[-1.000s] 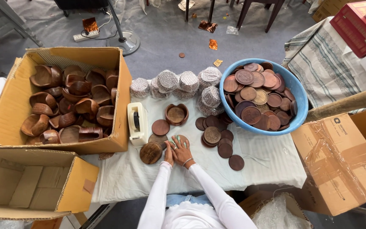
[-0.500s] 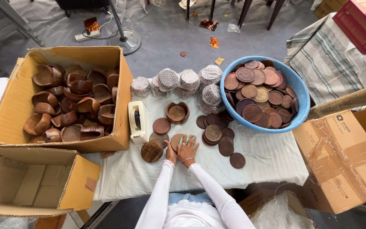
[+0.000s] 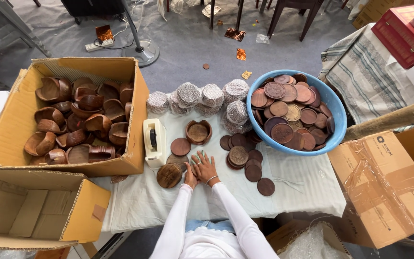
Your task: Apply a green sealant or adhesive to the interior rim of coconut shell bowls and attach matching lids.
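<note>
Hands (image 3: pixel 201 169) pressed flat on round dark wooden discs (image 3: pixel 174 169).

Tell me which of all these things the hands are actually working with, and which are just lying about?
In use:
left hand and right hand, together on the table cloth
round wooden discs beside them
wooden holder
blue tub of discs
box of wooden holders

Lying about:
tape dispenser
wrapped bundles
empty cardboard box
power strip on the floor
</note>
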